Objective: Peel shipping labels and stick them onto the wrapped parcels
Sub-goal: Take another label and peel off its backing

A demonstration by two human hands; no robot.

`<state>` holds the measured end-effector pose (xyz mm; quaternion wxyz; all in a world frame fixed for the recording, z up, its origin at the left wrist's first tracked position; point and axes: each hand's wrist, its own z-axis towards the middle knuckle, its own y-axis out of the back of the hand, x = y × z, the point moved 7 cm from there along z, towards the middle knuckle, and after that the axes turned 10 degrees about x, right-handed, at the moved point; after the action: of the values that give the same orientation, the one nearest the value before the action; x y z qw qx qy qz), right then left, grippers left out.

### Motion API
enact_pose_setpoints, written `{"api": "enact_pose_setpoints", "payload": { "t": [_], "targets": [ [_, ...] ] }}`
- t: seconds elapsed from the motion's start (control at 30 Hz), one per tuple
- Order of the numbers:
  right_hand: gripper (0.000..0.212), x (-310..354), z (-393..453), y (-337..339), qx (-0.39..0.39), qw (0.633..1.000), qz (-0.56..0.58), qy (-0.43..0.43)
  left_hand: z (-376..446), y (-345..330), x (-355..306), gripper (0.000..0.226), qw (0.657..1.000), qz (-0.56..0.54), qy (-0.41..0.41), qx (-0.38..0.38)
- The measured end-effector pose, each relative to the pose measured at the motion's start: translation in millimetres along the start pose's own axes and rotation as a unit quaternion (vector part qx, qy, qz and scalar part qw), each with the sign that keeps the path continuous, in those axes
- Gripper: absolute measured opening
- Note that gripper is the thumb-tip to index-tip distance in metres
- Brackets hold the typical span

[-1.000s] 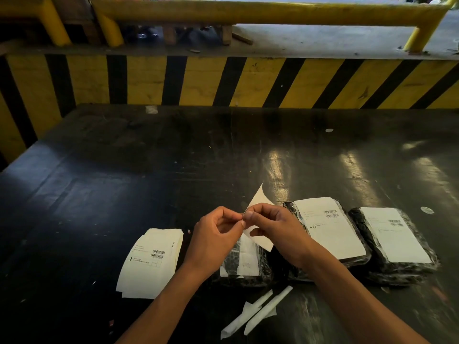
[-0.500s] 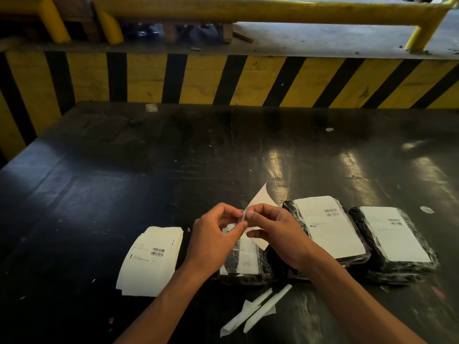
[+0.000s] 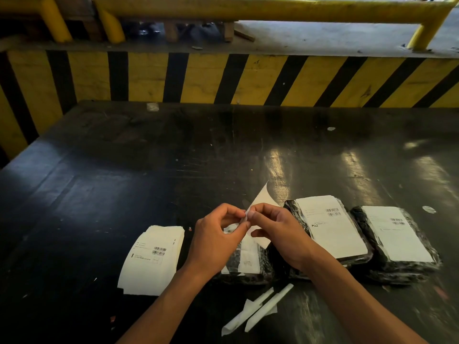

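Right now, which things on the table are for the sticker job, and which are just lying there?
For the job: label pinched by left hand and right hand; label stack; unlabelled parcel; two labelled parcels.

Lying about: rolled backing strips; paper scraps.

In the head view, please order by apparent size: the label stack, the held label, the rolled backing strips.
1. label stack, largest
2. held label, though hands partly hide it
3. rolled backing strips, smallest

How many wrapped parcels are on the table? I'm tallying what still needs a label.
3, in a row: one under the hands without a shipping label, one right of it labelled, one farthest right labelled. None seem hidden.
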<state>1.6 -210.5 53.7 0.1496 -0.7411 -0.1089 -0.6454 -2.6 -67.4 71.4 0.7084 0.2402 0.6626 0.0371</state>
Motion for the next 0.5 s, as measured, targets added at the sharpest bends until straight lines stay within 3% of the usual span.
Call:
{"api": "enact_pose_setpoints", "payload": {
  "t": [0.33, 0.5],
  "targets": [
    [0.018, 8.4, -6.8, 0.3, -0.004, 0.984, -0.168, 0.055, 0.1, -4.0, 11.5, 0.015, 0.989, -0.118, 0.066, 0.052],
    [0.018, 7.1, -7.9, 0.6, -0.005, 0.989, -0.137, 0.054, -1.6, -6.2, 12.9, 0.016, 0.989, -0.123, 0.066, 0.046]
  ]
}}
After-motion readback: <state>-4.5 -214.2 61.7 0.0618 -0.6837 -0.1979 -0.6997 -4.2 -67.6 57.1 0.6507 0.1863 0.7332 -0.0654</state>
